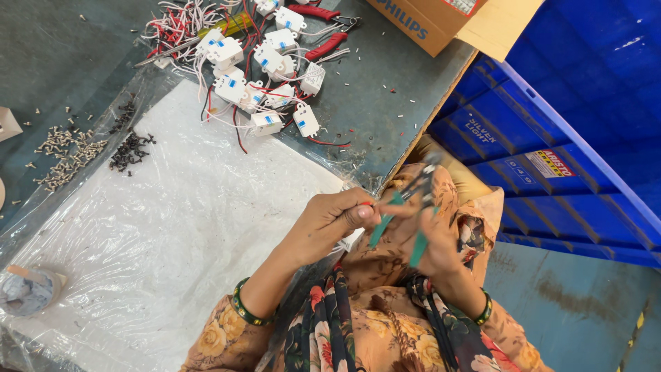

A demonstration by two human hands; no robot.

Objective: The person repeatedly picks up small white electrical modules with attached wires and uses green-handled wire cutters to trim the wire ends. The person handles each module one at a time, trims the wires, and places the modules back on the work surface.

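At lower centre of the frame, the left hand (pixel 330 220) pinches a wire (pixel 366 204) while the right hand (pixel 434 238) grips green-handled pliers (pixel 403 213) closing on it, likely mid-strip, needing a steady squeeze.

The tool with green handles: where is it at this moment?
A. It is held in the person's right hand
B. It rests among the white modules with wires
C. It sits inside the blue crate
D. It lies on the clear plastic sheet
A: the green-handled tool is gripped in the right hand over the lap, close to the left hand, off the plastic sheet.
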